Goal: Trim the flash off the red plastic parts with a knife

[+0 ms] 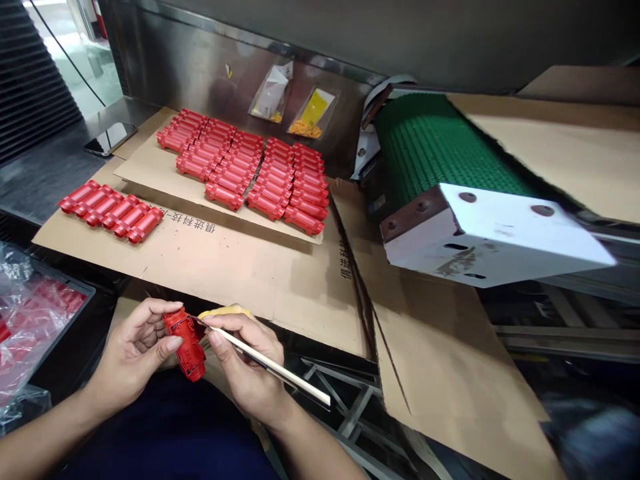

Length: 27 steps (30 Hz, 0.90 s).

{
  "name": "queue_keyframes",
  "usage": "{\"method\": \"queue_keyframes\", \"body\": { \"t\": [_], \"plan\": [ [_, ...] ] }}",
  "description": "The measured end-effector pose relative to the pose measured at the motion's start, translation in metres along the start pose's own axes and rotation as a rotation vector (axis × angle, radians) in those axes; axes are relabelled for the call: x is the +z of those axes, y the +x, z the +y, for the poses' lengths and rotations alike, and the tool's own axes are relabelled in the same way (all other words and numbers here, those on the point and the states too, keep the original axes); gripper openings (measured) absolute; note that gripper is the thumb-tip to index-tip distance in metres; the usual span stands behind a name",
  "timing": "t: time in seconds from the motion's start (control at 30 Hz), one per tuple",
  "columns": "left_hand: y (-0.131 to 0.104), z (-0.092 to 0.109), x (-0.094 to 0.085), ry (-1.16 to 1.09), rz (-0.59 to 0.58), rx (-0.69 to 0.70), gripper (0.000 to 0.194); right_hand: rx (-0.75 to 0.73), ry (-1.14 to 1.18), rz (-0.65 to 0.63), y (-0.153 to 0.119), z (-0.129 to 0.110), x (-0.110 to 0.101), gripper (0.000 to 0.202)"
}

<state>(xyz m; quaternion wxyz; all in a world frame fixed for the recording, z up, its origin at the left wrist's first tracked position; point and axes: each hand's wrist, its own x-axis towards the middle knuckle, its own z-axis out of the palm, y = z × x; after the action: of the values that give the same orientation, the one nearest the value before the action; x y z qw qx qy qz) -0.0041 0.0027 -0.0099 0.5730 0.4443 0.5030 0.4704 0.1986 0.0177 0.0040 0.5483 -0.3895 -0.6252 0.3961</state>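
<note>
A red plastic cylindrical part (pixel 189 350) is pinched upright, slightly tilted, between the thumb and fingers of my left hand (pixel 135 347). In my right hand (pixel 250 360) is a thin pale stick (pixel 287 377), held like a pen, its dark tip at the upper edge of the red part. Something yellow (pixel 227 311) shows behind my right fingers; what it is I cannot make out. Beyond both hands, several red parts (pixel 110 212) lie in a row at the left of the cardboard. Many more red parts (pixel 235 160) stand in columns on a raised cardboard sheet (pixel 167 180).
A green conveyor belt (pixel 450 143) with a white metal end (pixel 515 233) is at the right. A dark bin (pixel 75 303) with bagged red parts stands at the lower left. Two small bags (pixel 273 90) and a phone (pixel 111 138) lie further back.
</note>
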Motion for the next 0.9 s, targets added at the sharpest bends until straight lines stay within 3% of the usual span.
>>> {"method": "queue_keyframes", "body": {
  "t": [0.37, 0.57, 0.73, 0.9],
  "plan": [
    [0.000, 0.001, 0.001, 0.019, 0.026, 0.051, 0.029, 0.027, -0.053, -0.004, 0.001, -0.006, 0.001, 0.017],
    [0.005, 0.008, 0.000, 0.055, 0.100, 0.097, 0.028, 0.153, -0.046, -0.106, 0.000, -0.008, -0.009, 0.012],
    [0.010, 0.016, 0.003, 0.069, 0.067, 0.146, 0.030, 0.025, -0.069, -0.023, 0.000, -0.009, -0.013, 0.020],
    [0.004, 0.004, 0.004, 0.166, 0.033, 0.287, 0.041, -0.040, -0.243, -0.069, 0.008, -0.009, -0.007, 0.020]
  ]
}}
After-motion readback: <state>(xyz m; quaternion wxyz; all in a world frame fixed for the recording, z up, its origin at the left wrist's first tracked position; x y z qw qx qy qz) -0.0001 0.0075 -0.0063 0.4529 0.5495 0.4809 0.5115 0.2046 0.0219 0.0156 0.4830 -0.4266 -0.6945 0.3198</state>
